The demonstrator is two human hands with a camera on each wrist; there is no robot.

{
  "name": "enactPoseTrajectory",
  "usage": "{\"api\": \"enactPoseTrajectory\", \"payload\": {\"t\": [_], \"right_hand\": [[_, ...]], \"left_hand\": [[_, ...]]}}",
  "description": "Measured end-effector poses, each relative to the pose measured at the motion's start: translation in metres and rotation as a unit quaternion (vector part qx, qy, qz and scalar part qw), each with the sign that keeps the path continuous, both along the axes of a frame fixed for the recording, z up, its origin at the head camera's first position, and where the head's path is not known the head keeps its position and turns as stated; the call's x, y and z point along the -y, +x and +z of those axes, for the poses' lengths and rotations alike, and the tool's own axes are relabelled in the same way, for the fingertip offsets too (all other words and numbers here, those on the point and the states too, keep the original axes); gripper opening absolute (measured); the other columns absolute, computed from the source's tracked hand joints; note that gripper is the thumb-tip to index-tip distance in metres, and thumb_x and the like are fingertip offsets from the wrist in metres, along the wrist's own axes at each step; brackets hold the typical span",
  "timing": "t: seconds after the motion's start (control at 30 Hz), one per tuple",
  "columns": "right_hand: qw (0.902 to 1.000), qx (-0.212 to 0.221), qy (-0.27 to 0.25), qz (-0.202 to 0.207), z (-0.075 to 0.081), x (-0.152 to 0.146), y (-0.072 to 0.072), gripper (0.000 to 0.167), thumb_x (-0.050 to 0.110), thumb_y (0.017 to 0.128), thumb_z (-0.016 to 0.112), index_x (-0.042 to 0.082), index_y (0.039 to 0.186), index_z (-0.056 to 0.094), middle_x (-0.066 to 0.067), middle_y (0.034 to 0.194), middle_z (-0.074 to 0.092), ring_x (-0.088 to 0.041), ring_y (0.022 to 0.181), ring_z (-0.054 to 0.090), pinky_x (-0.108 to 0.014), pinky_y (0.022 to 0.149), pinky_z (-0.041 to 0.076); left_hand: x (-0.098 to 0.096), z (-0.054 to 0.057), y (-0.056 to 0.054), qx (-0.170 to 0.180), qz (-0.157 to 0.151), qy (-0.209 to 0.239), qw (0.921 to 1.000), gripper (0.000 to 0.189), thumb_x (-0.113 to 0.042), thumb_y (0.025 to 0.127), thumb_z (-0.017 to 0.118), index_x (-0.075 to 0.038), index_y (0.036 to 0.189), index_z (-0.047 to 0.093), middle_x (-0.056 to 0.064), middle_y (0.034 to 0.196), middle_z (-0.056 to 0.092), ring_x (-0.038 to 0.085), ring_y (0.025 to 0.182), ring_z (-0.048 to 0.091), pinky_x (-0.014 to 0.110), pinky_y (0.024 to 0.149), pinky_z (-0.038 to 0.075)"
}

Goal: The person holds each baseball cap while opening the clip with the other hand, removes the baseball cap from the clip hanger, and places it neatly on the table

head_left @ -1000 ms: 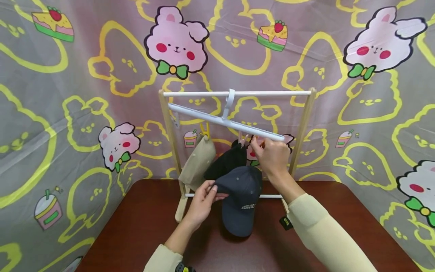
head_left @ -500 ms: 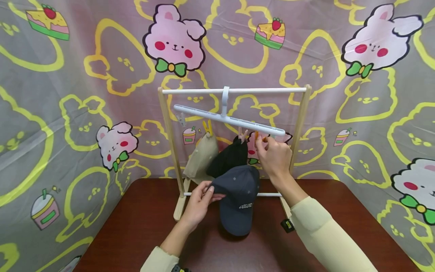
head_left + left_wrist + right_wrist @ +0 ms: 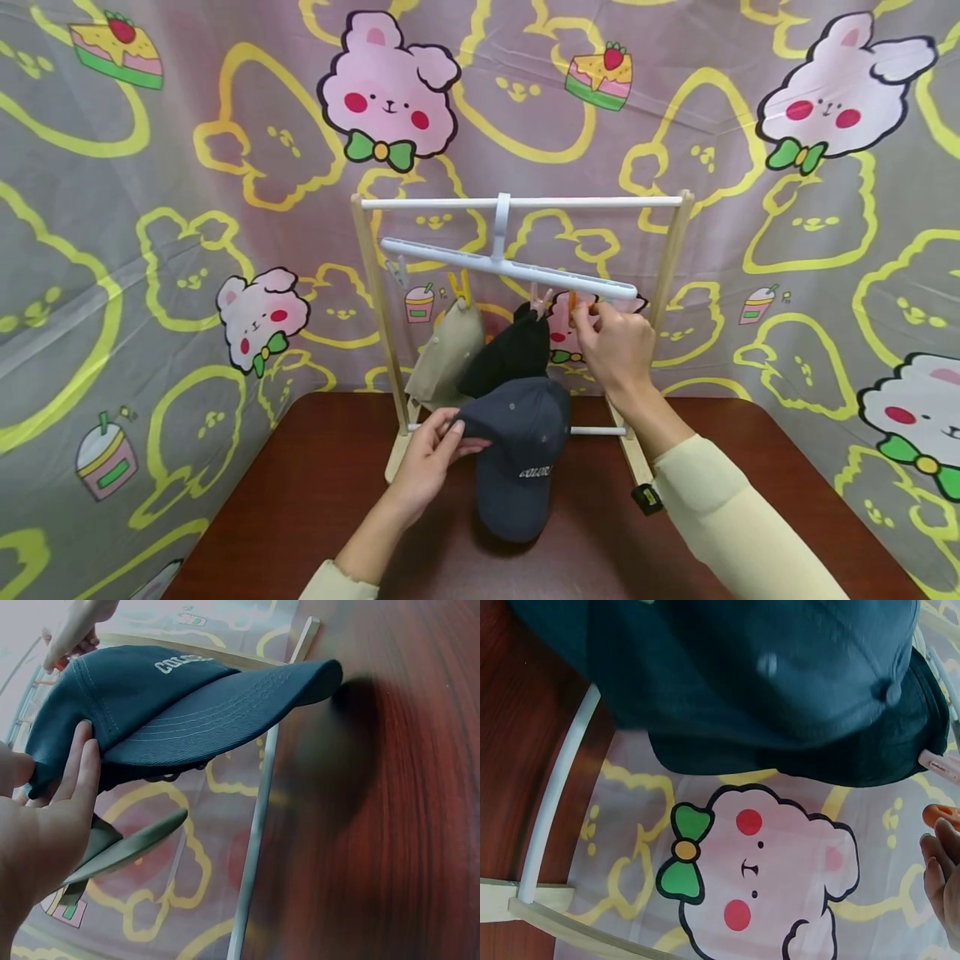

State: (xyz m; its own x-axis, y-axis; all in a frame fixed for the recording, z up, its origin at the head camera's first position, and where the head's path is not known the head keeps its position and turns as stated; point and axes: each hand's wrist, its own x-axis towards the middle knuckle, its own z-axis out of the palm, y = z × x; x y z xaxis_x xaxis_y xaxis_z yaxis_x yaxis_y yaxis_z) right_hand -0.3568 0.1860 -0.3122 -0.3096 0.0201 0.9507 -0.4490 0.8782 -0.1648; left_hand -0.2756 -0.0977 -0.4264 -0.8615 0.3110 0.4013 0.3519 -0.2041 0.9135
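Note:
A navy baseball cap (image 3: 517, 467) with white lettering is held brim down by my left hand (image 3: 431, 454), which pinches its side edge between thumb and fingers. In the left wrist view the thumb and fingers grip the cap (image 3: 150, 697) near the brim's root. My right hand (image 3: 618, 346) pinches an orange clothespin (image 3: 579, 312) under the low right end of a white hanger (image 3: 510, 268). From that hanger a yellow clothespin (image 3: 462, 287) holds a beige cap (image 3: 446, 354), and a pink clothespin (image 3: 540, 302) holds a black cap (image 3: 510, 354).
The hanger hooks over the top bar of a wooden rack (image 3: 670, 250) on a brown table (image 3: 300, 500). A clear clothespin (image 3: 397, 271) hangs at the hanger's left end. A patterned curtain (image 3: 225, 167) stands behind, and a lower white bar (image 3: 596, 431) crosses the rack.
My left hand has moved the navy cap slightly down and left. My right hand has shifted a little right with the orange clothespin, and the hanger still tilts down to the right.

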Motion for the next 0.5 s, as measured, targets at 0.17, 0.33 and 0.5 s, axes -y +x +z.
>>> {"api": "enactPoseTrajectory", "payload": {"t": [0.17,0.33,0.5], "right_hand": [[1.0000,-0.002,0.005,0.008,0.000,-0.001,0.000,0.033,0.022,0.096,0.066,0.001,0.071,0.072,-0.012,0.053,0.062,-0.029,0.040,0.048,-0.045,0.039,0.038],[0.9999,-0.001,0.011,0.011,-0.001,-0.003,-0.001,0.029,0.018,0.094,0.068,-0.001,0.072,0.072,-0.011,0.051,0.061,-0.027,0.040,0.048,-0.044,0.038,0.037],[0.9997,-0.004,0.020,0.014,-0.002,-0.003,-0.002,0.026,0.017,0.094,0.068,-0.001,0.075,0.072,-0.010,0.051,0.060,-0.025,0.040,0.048,-0.043,0.037,0.037]], "left_hand": [[0.012,0.002,0.007,0.025,0.038,0.016,0.9988,0.028,-0.013,0.110,0.046,0.009,0.127,0.052,0.021,0.115,0.069,0.027,0.100,0.073,0.037,0.095,0.058],[0.028,0.003,0.018,0.046,0.060,0.037,0.9964,0.027,-0.011,0.110,0.048,0.010,0.125,0.051,0.022,0.114,0.068,0.027,0.098,0.073,0.040,0.095,0.058],[0.050,0.001,0.029,0.046,0.083,0.029,0.9951,0.032,-0.015,0.110,0.049,0.011,0.128,0.049,0.020,0.115,0.068,0.026,0.098,0.074,0.037,0.092,0.059]]}}
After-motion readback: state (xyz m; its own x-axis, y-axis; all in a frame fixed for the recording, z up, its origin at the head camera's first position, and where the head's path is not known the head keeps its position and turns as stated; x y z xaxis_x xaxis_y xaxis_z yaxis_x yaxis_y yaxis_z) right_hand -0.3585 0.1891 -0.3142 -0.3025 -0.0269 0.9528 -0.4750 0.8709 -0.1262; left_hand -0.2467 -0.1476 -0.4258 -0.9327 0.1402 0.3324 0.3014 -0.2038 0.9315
